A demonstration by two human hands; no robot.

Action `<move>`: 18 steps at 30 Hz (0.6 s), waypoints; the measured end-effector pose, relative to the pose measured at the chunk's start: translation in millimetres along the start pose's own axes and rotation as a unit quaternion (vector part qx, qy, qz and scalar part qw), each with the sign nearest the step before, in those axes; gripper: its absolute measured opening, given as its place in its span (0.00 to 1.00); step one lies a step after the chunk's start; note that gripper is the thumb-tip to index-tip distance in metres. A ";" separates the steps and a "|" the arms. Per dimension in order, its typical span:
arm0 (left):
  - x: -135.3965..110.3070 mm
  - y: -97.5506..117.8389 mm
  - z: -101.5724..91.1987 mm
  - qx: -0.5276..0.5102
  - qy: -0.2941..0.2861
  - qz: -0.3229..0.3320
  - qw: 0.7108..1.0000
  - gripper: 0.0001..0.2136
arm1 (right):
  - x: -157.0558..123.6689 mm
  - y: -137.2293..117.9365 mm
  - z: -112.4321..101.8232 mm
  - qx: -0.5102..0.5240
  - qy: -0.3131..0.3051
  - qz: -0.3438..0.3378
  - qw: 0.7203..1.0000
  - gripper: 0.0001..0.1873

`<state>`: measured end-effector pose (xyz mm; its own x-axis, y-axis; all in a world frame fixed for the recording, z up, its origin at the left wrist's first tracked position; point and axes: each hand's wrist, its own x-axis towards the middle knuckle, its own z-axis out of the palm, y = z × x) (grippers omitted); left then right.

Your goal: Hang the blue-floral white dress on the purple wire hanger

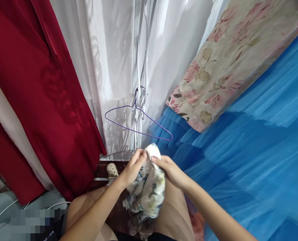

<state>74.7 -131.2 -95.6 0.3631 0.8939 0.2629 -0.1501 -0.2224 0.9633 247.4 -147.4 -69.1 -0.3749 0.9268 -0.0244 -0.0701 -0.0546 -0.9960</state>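
Observation:
Between my two hands hangs a crumpled patterned cloth (152, 190), white with blue, dark and yellowish blotches. My left hand (135, 167) pinches its upper left edge between thumb and fingers. On the upper right side, my right hand (170, 169) grips it with the thumb on top. The cloth droops down over my lap, its lower end blurred; I cannot tell what kind of item it is. Just beyond my hands, a thin purple clothes hanger (138, 130) hangs with nothing on it, apart from the cloth and both hands.
White straps (139, 67) hold the hanger before white curtains (113, 67). Red fabric (58, 100) hangs on the left; a floral cloth (214, 73) and blue ruffled tulle (259, 160) hang on the right. A beige clog (112, 170) lies below. White cables (3, 212) run at lower left.

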 end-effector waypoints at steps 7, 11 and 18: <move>-31.9 -13.4 -17.2 0.067 -0.152 -0.104 0.981 0.12 | 10.1 -71.5 -62.0 -0.123 0.098 -0.123 0.980 0.12; -24.0 3.2 -39.3 0.176 -0.078 -0.051 0.980 0.10 | 47.6 -95.2 -97.0 -0.152 0.169 -0.213 0.950 0.12; -8.2 52.1 -89.4 0.310 0.007 0.018 0.951 0.11 | 130.3 -95.1 -91.0 -0.046 0.112 -0.156 0.980 0.14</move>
<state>-18.3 -115.3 -52.4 0.3543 0.8855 0.3006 0.4098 -0.4360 0.8012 289.3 12.4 14.7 -0.1361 0.9516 0.2756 -0.0620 0.2694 -0.9610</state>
